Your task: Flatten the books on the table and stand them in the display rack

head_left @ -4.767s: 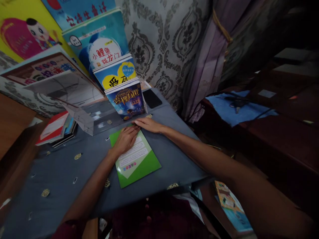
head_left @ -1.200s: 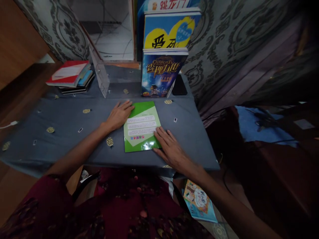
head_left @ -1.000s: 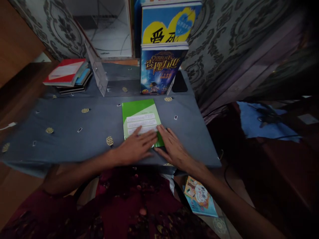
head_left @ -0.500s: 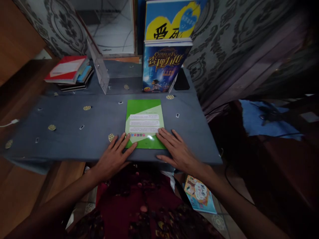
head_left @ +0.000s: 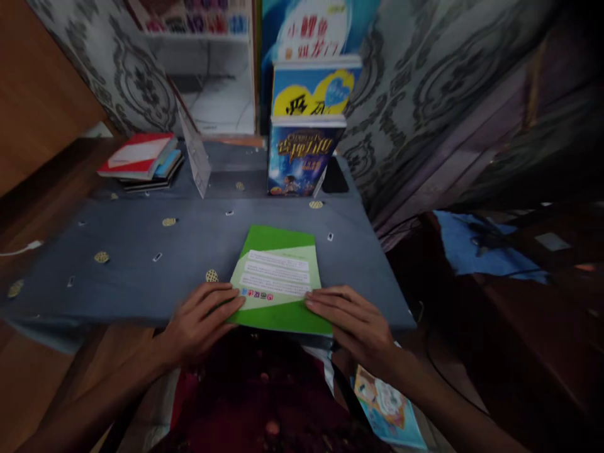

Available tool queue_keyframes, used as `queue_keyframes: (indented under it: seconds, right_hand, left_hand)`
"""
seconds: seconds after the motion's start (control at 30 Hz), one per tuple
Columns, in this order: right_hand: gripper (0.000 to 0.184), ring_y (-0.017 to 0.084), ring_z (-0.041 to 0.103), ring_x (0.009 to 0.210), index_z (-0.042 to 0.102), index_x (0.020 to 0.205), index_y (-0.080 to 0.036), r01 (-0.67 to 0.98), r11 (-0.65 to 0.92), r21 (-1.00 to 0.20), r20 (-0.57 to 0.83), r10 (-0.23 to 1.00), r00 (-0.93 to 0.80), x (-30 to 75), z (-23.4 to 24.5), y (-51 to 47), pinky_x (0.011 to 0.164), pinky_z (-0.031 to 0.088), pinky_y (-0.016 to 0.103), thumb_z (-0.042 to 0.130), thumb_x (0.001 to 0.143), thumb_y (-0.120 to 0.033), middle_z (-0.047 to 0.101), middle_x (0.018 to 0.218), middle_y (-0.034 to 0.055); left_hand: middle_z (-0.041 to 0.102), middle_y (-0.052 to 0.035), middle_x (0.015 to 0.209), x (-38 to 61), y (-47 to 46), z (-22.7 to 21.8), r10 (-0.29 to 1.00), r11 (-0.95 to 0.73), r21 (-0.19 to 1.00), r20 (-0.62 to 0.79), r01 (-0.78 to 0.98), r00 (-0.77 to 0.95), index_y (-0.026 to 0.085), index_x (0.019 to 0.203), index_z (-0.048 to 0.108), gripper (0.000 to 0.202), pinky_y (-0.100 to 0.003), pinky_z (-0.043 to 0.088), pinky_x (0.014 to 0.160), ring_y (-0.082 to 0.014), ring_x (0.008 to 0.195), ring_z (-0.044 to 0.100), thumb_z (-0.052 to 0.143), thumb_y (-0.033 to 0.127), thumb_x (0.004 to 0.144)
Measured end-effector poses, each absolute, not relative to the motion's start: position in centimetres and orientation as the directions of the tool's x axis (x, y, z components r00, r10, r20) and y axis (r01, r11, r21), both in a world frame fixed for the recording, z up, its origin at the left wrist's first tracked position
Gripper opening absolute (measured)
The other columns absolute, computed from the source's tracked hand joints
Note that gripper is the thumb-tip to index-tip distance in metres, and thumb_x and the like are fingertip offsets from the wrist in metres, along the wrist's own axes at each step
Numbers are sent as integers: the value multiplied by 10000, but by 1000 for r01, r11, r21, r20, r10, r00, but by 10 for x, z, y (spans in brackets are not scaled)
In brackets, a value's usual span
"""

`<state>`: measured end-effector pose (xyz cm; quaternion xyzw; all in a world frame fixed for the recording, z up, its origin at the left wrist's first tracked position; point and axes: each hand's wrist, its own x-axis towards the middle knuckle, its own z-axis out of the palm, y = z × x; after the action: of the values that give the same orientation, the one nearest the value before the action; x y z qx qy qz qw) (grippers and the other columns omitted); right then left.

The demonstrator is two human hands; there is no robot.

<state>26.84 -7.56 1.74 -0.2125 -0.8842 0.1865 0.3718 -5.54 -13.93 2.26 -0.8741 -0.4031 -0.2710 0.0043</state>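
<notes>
A thin green book (head_left: 278,277) with pale text boxes and upside-down print lies between my hands, its near part tilted and slightly bent at the front edge of the table. My left hand (head_left: 205,318) grips its near left corner, fingers on top and thumb hidden below. At the near right side my right hand (head_left: 353,318) pinches the same book, fingers pressed together on the cover, thumb out of sight underneath.
A dark blue book (head_left: 302,154) stands upright in a clear rack (head_left: 194,151) before taller books. Left of them lies a stack topped by a red book (head_left: 136,154). A black phone (head_left: 335,176) is at the back right. More books (head_left: 389,406) lie below the table's right front.
The green book has been drawn toward me to the table's front edge and partly lifted. My hands have gone from lying flat on it to gripping its sides. The view has tilted up.
</notes>
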Motion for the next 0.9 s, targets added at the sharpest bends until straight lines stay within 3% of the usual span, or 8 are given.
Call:
queue_keyframes:
  seconds: [0.17,0.27,0.33,0.4,0.47,0.67,0.8,0.9]
  right_hand:
    - [327,247,700,979,655,1283,-287,306,785,-538,633,617,-467,256,43,-33,854,583,415,556,972,-267,760,1068,59]
    - [284,247,705,916,726,1086,-226,387,692,-609,580,722,-378,243,24,0,822,577,393,523,979,-393,762,989,76]
    - [340,253,706,851,728,949,-206,439,590,-678,510,807,-297,236,9,19,768,570,374,499,974,-456,758,912,79]
    - [401,247,693,754,694,831,-204,466,501,-730,443,865,-236,231,-1,30,694,551,351,486,956,-524,745,819,72]
    - [446,231,664,684,649,759,-212,468,448,-761,406,893,-195,228,-3,36,649,524,330,480,935,-585,723,741,55]
    - [485,194,583,560,649,744,-200,411,412,-813,362,911,-197,218,13,39,556,459,297,493,906,-630,653,610,27]
    - [478,168,545,506,702,921,-180,333,373,-866,310,923,-229,207,15,41,533,474,296,507,908,-615,694,691,32]
    - [475,193,606,605,699,953,-178,268,354,-896,285,921,-265,201,13,43,583,521,309,525,894,-616,716,762,45]
  left_hand:
    - [711,-54,1134,-53,-96,62,780,-551,499,594,668,200,277,1400,496,407,-373,544,933,-204,1037,665,516,265,994]
    - [703,-80,1135,-46,-53,51,864,-424,753,503,504,-24,213,1410,446,428,-343,564,863,-189,957,677,469,362,1010]
    - [702,-88,1076,-43,-24,34,916,-346,848,397,402,-50,172,1307,536,430,-340,571,822,-202,932,675,430,457,1002]
    - [703,-82,939,-40,-3,17,943,-300,860,334,414,-10,155,1066,655,493,-354,565,804,-225,887,666,411,572,965]
    - [704,-82,917,-37,8,6,954,-283,863,299,419,29,163,970,671,531,-374,550,845,-238,903,661,386,611,955]
    - [683,-97,1000,-28,9,4,943,-251,920,303,303,-139,162,1057,617,527,-359,556,805,-223,882,647,357,612,975]
    - [682,-98,1071,-29,6,12,934,-261,926,313,272,-172,170,1111,585,473,-309,552,758,-201,904,638,392,579,973]
    - [700,-83,1032,-36,3,13,944,-265,927,305,267,-123,167,1136,575,424,-293,540,750,-184,847,646,485,532,939]
